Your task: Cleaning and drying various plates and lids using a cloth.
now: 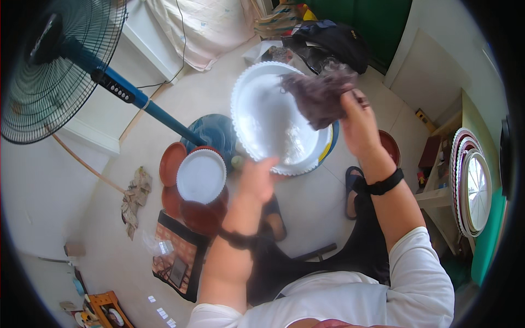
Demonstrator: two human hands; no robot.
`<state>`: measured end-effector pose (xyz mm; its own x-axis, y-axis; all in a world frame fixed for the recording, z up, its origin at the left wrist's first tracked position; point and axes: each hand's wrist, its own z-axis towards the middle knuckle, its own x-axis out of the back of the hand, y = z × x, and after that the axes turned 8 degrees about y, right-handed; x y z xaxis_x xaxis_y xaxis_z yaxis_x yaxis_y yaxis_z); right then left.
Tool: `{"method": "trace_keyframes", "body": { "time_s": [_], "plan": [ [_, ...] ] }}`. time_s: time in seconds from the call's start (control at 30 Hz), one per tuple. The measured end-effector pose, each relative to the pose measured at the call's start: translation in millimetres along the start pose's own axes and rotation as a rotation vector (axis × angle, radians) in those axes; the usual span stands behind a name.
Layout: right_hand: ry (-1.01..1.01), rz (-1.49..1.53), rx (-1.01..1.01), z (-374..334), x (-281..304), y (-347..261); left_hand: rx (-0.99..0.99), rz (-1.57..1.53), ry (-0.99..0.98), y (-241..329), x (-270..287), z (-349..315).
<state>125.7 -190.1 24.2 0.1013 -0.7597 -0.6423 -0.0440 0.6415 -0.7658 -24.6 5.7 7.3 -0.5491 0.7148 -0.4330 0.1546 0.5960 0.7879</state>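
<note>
A large round white dish (261,117) with a scalloped rim is tilted in front of me, its inside turned toward me and shiny. My left hand (257,180) grips its near left rim, thumb over the edge. A crumpled brownish-purple cloth (320,95) hangs over the dish's right side, blurred by motion. Closed around the cloth is my right hand (356,123), just past the right rim. Whether the cloth touches the dish I cannot tell. Behind the dish, a blue and yellow edge (332,143) shows in part.
A standing fan (158,116) rises at the left on a round blue base (210,128). Beside it lie a smaller white scalloped dish (201,176) and several brown dishes (173,164). More scalloped dishes (471,186) lean at the right by a wooden shelf. A dark bag (333,44) lies far back.
</note>
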Motion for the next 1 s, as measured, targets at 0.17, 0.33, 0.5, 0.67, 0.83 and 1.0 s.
{"method": "trace_keyframes", "body": {
  "time_s": [0.17, 0.33, 0.5, 0.67, 0.83, 1.0],
  "plan": [
    [-0.033, -1.051, -0.035, 6.1, 21.3, 41.2, 0.099, 0.236, -0.019, -5.4, -9.2, -7.3],
    [0.004, -0.762, 0.011, 22.8, 24.0, 39.7, -0.243, 0.734, -0.274, -10.6, -10.2, -11.4],
    [-0.549, -0.846, 0.414, -26.3, -19.2, 33.1, -0.053, 0.657, -0.217, -17.3, -9.6, -2.4],
    [-0.757, -0.976, 0.407, -42.9, -19.0, 27.2, -0.128, 0.481, -0.251, -19.6, -8.0, 5.5],
    [-0.377, -1.482, 0.763, -26.1, -6.0, 12.9, -0.446, 0.807, -0.297, -21.0, 13.6, 2.6],
    [0.187, -1.752, 0.536, 15.9, 26.6, -7.6, -0.678, 0.896, -0.285, -22.8, 8.1, -10.4]
  ]
}}
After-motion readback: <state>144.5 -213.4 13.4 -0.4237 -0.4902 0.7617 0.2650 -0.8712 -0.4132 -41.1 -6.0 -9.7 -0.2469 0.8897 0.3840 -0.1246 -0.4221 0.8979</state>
